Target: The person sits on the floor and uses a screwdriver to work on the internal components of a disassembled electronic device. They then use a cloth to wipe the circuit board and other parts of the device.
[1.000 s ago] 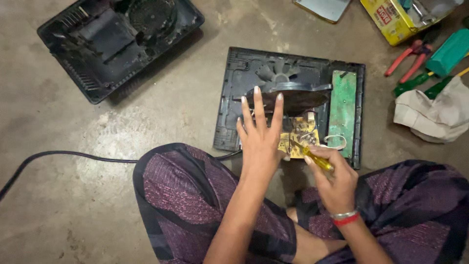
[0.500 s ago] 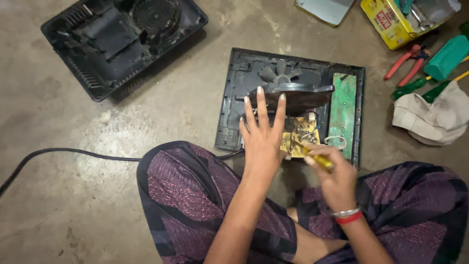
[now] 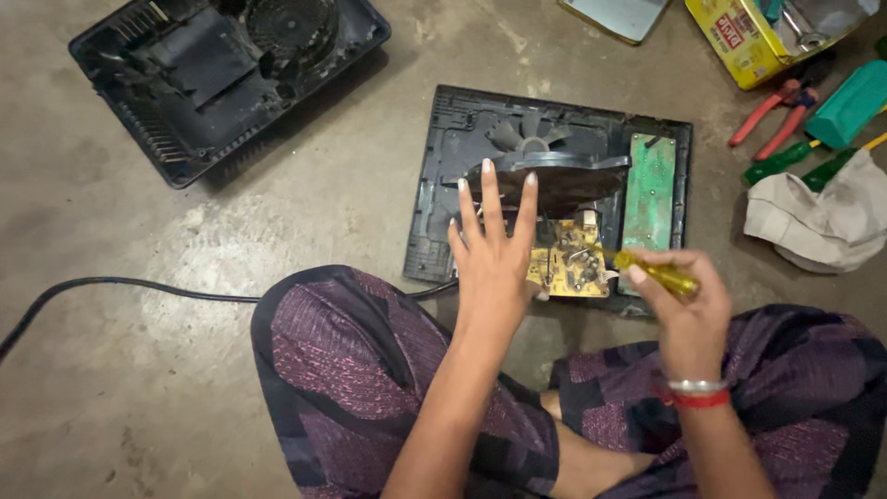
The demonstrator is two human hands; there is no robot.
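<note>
Since a second ago your hands barely shift; the right hand has drawn slightly right with the driver. Largest first: detached black top cover [image 3: 222,79] lies apart on the floor, already off. Open base tray [image 3: 443,185] sits before your knees, fan and green board [image 3: 650,185] still seated. Your left hand [image 3: 494,259] rests flat, fingers spread, against the dark coil disc [image 3: 564,180], holding nothing. Your right hand [image 3: 679,305] is closed around the yellow screwdriver [image 3: 651,273], tip at the yellow circuit board [image 3: 565,268], not yet freed.
</note>
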